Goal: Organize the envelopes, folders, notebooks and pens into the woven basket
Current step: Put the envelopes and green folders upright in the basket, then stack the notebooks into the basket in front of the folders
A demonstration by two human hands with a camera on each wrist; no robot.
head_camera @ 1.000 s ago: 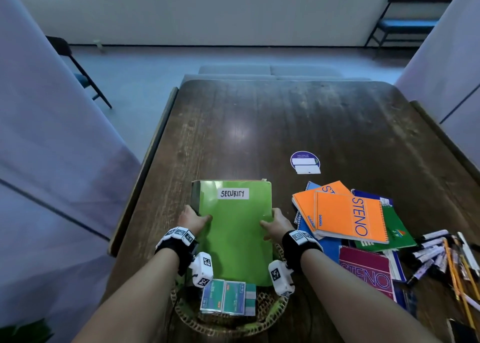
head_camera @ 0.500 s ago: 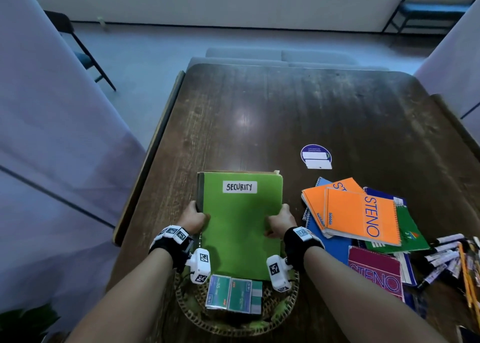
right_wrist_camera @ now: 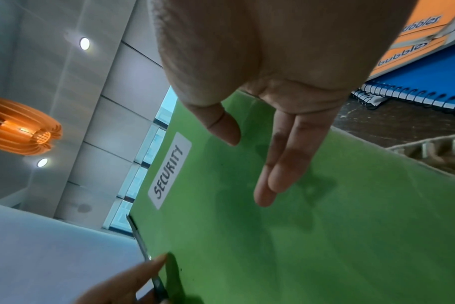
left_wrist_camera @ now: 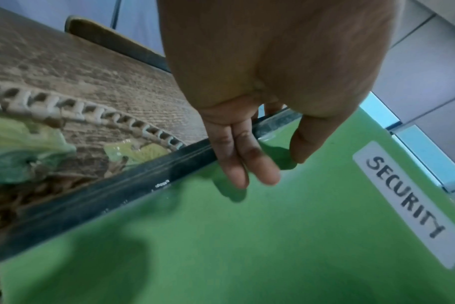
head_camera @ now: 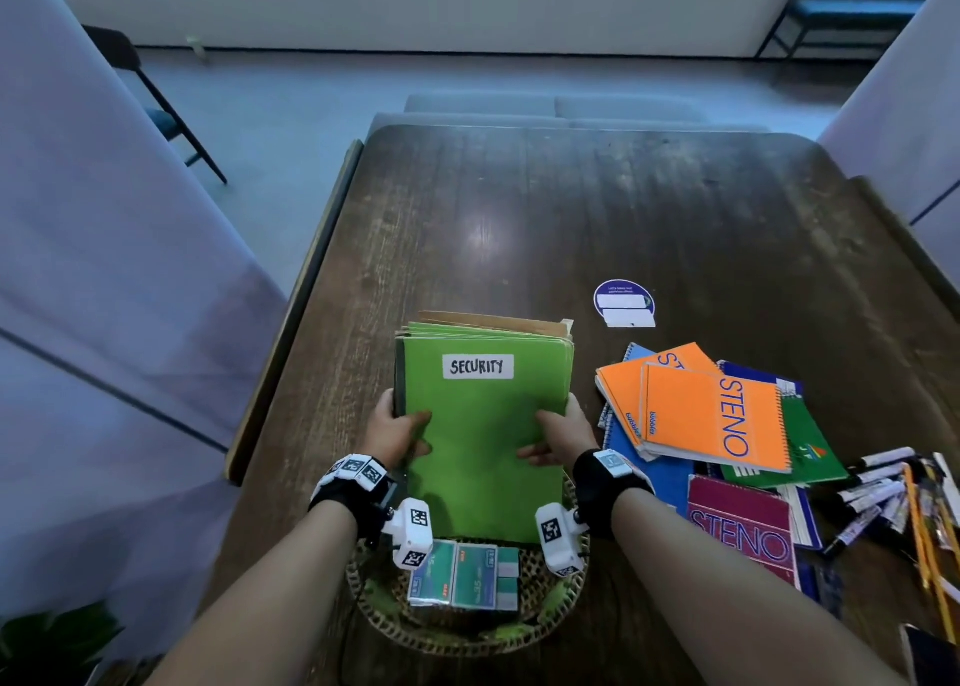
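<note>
A stack of green folders [head_camera: 483, 425], the front one labelled SECURITY, stands tilted with its lower end inside the round woven basket [head_camera: 467, 638] at the table's near edge. Brown folders show behind its top. My left hand [head_camera: 397, 433] grips the dark spine side, thumb on the green face [left_wrist_camera: 273, 236]. My right hand [head_camera: 558, 433] grips the opposite edge, thumb and fingers lying on the green cover [right_wrist_camera: 325, 226]. Green-and-white packets [head_camera: 462, 574] lie in the basket in front of the folders. The basket rim [left_wrist_camera: 91, 117] shows just beside the spine.
Right of the basket lies a pile of spiral notebooks [head_camera: 711, 415], orange on top, with a magenta one [head_camera: 743, 535] nearer me. Markers [head_camera: 878, 488] and yellow pencils [head_camera: 930, 529] lie at the far right. A purple round sticker [head_camera: 623, 303] sits on the dark wooden table [head_camera: 571, 207].
The folder stack has tipped up steeper, so the brown folders behind its top now show. Both hands stay on its sides.
</note>
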